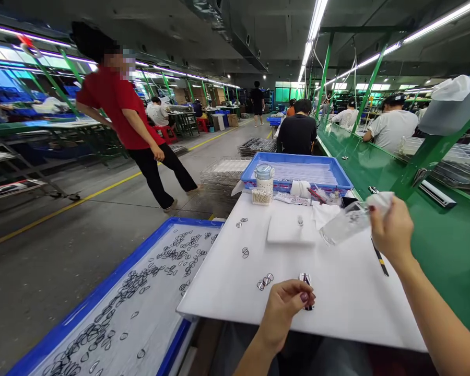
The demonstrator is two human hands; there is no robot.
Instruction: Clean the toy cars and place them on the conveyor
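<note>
My left hand [284, 308] is low over the front of the white table [348, 292], thumb and fingers pinched together. A small glossy dark-and-silver oblong part [305, 278] shows above and below its fingertips. My right hand [394, 230], raised at the right, is closed on a crumpled white cloth or tissue [380, 201]. A clear plastic bag-like sheet [344, 224] hangs leftward from that hand, slightly blurred. Thin dark rings [265, 282] lie left of my left hand. A white pad [290, 230] with a small clear object [300, 221] on it is farther back.
A blue tray [196, 223] with many rings stands at the left. Behind the pad are a lidded jar [265, 177], cotton swabs [261, 197] and another blue tray [347, 180]. A green conveyor [434, 230] runs along the right. A person in red [117, 99] stands in the aisle.
</note>
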